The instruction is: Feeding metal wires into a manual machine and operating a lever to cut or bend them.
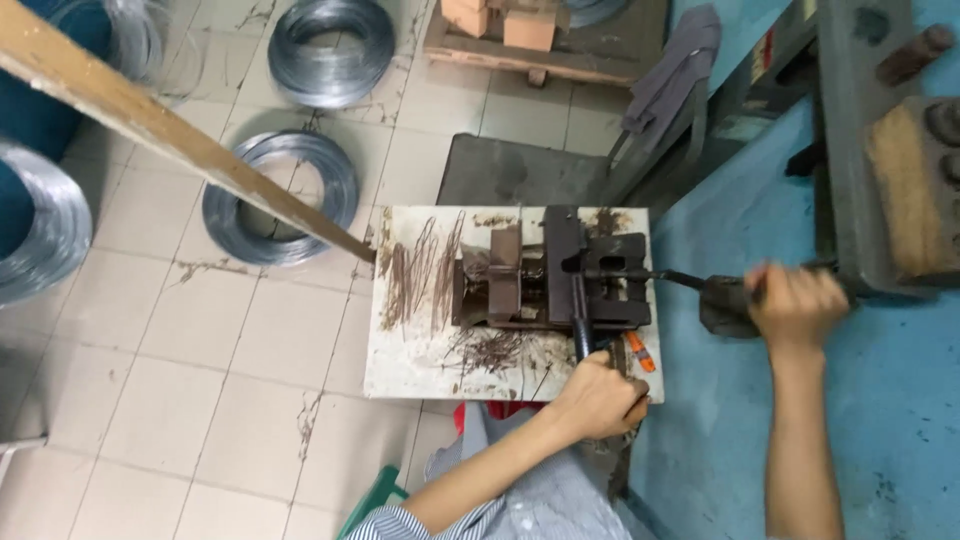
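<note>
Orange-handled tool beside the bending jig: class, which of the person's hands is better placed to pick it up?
Probably left. The left hand grips the jig's black lever right beside the orange-handled tool; the right hand is farther off, holding the side handle.

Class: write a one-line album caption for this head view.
Left hand grips a bench tool's black lever; right hand holds its side handle.
</note>
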